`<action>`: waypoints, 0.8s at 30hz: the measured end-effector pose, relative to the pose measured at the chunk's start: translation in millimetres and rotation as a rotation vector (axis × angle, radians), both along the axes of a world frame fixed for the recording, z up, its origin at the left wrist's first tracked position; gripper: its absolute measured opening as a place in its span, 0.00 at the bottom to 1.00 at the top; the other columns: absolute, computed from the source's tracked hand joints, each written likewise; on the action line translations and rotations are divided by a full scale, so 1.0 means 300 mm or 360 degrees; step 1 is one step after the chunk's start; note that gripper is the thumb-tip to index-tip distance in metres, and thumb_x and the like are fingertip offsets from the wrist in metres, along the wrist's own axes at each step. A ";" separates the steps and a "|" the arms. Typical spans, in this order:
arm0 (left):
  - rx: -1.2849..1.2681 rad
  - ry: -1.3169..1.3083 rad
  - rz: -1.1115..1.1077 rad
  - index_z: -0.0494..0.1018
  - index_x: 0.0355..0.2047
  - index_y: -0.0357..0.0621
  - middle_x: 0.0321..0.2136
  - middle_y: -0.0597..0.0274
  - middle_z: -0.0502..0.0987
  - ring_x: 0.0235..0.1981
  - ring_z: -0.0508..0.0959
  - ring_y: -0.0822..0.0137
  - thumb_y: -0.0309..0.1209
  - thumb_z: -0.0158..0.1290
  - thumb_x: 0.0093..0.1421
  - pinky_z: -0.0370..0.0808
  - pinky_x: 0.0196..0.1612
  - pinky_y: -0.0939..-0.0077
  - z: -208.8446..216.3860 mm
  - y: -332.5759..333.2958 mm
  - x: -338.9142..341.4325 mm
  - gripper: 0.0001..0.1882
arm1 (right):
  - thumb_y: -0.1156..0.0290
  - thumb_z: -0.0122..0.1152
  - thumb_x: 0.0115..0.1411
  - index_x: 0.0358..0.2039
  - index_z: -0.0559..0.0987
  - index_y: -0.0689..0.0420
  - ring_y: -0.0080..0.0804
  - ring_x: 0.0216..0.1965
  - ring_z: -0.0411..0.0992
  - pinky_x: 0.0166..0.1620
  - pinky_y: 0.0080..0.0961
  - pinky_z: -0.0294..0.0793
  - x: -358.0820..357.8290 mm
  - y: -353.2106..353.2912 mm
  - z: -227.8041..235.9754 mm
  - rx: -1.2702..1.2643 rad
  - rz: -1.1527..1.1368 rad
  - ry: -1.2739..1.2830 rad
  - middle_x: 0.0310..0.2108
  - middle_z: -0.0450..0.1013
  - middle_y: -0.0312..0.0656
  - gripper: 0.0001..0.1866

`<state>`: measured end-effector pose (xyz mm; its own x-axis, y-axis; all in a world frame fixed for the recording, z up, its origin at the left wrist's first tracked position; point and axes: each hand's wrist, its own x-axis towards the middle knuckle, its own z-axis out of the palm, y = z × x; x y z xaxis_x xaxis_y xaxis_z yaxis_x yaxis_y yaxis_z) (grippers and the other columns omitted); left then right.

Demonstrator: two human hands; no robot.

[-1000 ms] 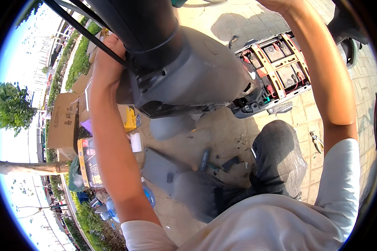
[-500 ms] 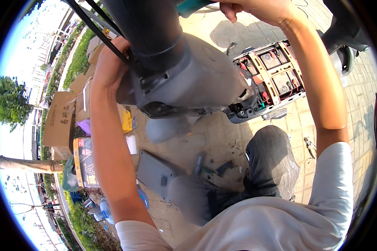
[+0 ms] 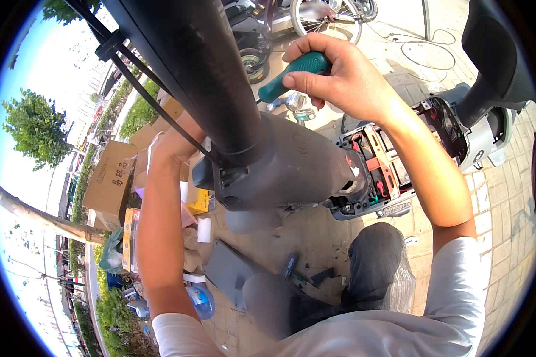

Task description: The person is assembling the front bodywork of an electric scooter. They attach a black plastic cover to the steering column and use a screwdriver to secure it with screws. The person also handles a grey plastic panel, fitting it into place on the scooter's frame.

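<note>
gripping a green screwdriver handle (image 3: 292,74), right hand (image 3: 339,74) beside the black column (image 3: 202,77); left hand (image 3: 175,143) hidden

Roadside repair spot, probably: opened scooter (image 3: 393,172), paving (image 3: 506,196), cardboard boxes (image 3: 110,178).

A teal-handled screwdriver (image 3: 292,74), a black steering column (image 3: 190,71), grey scooter housing (image 3: 298,166).
</note>
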<state>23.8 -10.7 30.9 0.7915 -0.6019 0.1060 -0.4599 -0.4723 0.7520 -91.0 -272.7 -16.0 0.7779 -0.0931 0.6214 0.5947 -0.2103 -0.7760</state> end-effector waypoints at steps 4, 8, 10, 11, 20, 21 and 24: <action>-0.0501 0.0482 0.0170 0.77 0.46 0.33 0.43 0.61 0.80 0.41 0.78 0.72 0.28 0.59 0.58 0.76 0.44 0.77 -0.061 0.013 -0.015 0.16 | 0.67 0.69 0.58 0.43 0.76 0.62 0.17 0.18 0.70 0.22 0.18 0.69 0.041 -0.028 -0.003 0.0027 0.0089 0.0069 0.24 0.75 0.36 0.17; -0.0646 0.0568 0.0085 0.80 0.40 0.35 0.36 0.63 0.82 0.36 0.80 0.73 0.25 0.58 0.58 0.75 0.42 0.80 -0.090 0.030 0.001 0.10 | 0.69 0.68 0.59 0.43 0.76 0.64 0.17 0.19 0.69 0.22 0.16 0.68 0.068 -0.028 0.044 -0.0018 0.0109 0.0059 0.23 0.73 0.36 0.16; -0.0626 0.0563 0.0107 0.80 0.38 0.35 0.34 0.64 0.82 0.35 0.80 0.74 0.24 0.57 0.58 0.75 0.40 0.80 -0.097 0.030 0.005 0.09 | 0.69 0.67 0.59 0.42 0.76 0.62 0.16 0.18 0.68 0.22 0.15 0.67 0.072 -0.020 0.068 -0.0052 0.0114 0.0021 0.22 0.72 0.34 0.14; -0.0618 0.0534 0.0090 0.81 0.35 0.35 0.31 0.66 0.81 0.33 0.78 0.76 0.25 0.56 0.58 0.74 0.38 0.80 -0.100 0.027 0.006 0.07 | 0.70 0.67 0.59 0.41 0.76 0.62 0.15 0.19 0.67 0.22 0.15 0.67 0.070 -0.017 0.075 -0.0068 0.0146 -0.0007 0.22 0.72 0.34 0.14; -0.0343 0.0077 0.0047 0.79 0.31 0.34 0.25 0.67 0.77 0.27 0.71 0.77 0.34 0.52 0.62 0.69 0.33 0.79 -0.111 0.012 0.007 0.13 | 0.61 0.66 0.62 0.40 0.77 0.60 0.15 0.19 0.65 0.23 0.14 0.64 0.056 -0.015 0.040 -0.0027 0.0064 0.0069 0.24 0.72 0.32 0.15; -0.0354 0.0173 0.0083 0.79 0.31 0.34 0.25 0.67 0.77 0.27 0.71 0.77 0.35 0.52 0.62 0.69 0.32 0.79 -0.113 0.010 0.014 0.14 | 0.58 0.64 0.64 0.40 0.77 0.60 0.17 0.18 0.66 0.23 0.14 0.64 0.061 -0.010 0.040 0.0026 0.0001 0.0109 0.24 0.71 0.33 0.16; -0.0538 0.0368 0.0079 0.79 0.30 0.36 0.21 0.66 0.73 0.24 0.68 0.74 0.39 0.54 0.60 0.67 0.31 0.77 -0.130 0.011 0.043 0.16 | 0.58 0.60 0.66 0.41 0.77 0.60 0.18 0.19 0.68 0.23 0.15 0.66 0.061 0.019 0.045 0.0331 -0.0062 0.0126 0.24 0.72 0.34 0.16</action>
